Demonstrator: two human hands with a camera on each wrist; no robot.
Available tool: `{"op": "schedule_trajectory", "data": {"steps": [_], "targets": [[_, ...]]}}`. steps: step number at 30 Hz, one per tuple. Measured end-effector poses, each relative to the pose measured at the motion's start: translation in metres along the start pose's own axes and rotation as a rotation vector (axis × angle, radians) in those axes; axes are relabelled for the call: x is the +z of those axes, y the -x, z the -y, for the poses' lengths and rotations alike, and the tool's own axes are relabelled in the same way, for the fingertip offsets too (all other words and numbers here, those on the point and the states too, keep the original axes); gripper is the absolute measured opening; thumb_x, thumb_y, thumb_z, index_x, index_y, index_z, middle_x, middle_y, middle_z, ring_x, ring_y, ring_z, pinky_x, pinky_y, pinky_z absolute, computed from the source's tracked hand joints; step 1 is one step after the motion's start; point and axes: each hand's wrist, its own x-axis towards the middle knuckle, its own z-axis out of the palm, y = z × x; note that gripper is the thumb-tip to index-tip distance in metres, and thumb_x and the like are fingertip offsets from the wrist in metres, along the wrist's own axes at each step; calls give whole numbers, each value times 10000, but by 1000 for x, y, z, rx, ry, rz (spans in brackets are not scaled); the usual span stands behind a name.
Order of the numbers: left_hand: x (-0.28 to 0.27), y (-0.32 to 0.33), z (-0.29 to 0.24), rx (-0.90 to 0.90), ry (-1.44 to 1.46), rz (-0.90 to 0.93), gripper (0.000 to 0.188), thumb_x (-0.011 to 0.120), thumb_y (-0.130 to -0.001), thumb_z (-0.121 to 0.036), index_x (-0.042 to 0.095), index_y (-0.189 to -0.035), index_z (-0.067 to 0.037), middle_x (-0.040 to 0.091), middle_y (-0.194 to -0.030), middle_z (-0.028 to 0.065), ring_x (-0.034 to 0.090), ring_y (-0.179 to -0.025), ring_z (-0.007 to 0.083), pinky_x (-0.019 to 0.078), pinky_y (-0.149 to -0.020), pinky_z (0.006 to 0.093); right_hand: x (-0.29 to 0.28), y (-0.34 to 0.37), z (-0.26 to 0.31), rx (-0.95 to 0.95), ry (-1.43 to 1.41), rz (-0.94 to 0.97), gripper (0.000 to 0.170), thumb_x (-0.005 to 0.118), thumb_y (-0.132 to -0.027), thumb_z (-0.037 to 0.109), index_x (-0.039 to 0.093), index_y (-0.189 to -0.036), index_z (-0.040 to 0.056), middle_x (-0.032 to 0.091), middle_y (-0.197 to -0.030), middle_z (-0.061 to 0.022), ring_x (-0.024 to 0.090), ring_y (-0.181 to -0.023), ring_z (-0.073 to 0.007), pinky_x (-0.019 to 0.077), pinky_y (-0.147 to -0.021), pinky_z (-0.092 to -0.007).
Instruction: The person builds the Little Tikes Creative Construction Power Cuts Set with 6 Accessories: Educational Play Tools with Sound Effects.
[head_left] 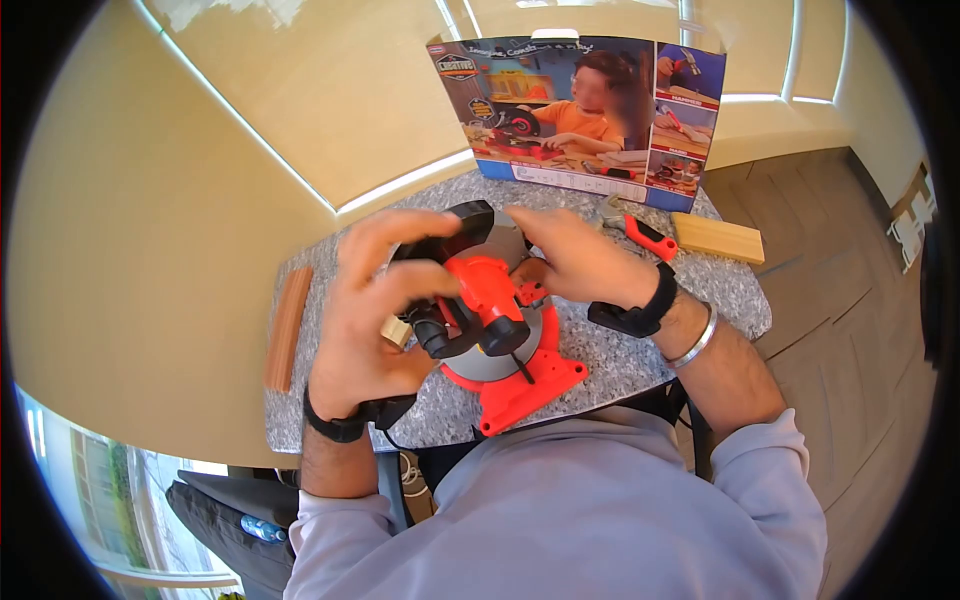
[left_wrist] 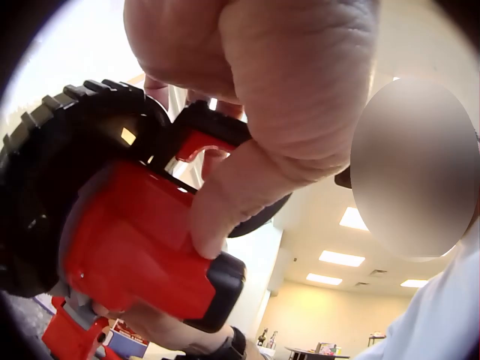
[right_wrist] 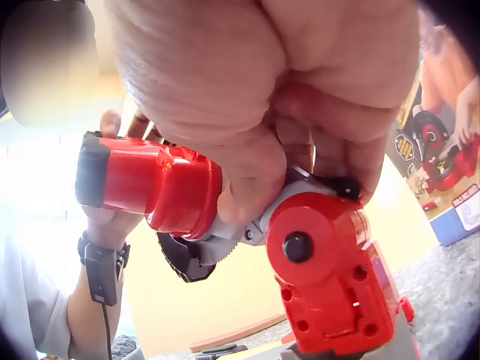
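A red, black and grey toy miter saw (head_left: 485,285) stands on the speckled tabletop, its red base (head_left: 535,392) towards the person. My left hand (head_left: 362,300) is at the saw's left side. In the left wrist view its thumb (left_wrist: 217,206) lies on the red motor housing (left_wrist: 139,240), with fingers beyond the black handle (left_wrist: 199,127). My right hand (head_left: 585,255) holds the saw's upper right back part. Its thumb (right_wrist: 255,184) presses the grey section beside the red pivot arm (right_wrist: 330,262); the other fingers curl behind, partly hidden.
A printed toy box (head_left: 560,110) stands at the table's back. Near it lie a red-handled toy hammer (head_left: 650,238) and a light wooden board (head_left: 718,238). Reddish-brown strips (head_left: 290,328) lie along the left edge; a small wooden block (head_left: 396,330) shows beside the left hand.
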Motion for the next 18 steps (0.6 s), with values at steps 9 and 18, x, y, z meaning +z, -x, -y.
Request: {"op": "schedule_trajectory", "data": {"steps": [9,18], "targets": [[12,22,29,-373,230,5,944,987,-654,-112,574,-1499,-43,658,-1437,179,661,-1331,319,492,-1132,422,4,6,-12,83,22,14,472,820,-790,-81,565,-1186,-56,733,-976,-298,703,-986,-522,549,-757,-557],[22,19,28,-321,379,10,1357,1107,-494,-479,453,-1586,-10,686,-1420,193,672,-1338,334,502,-1153,443,0,1,-6,201,57,153,491,872,-762,-5,647,-1199,-22,746,-920,-262,730,-918,-479,560,-739,-518]]}}
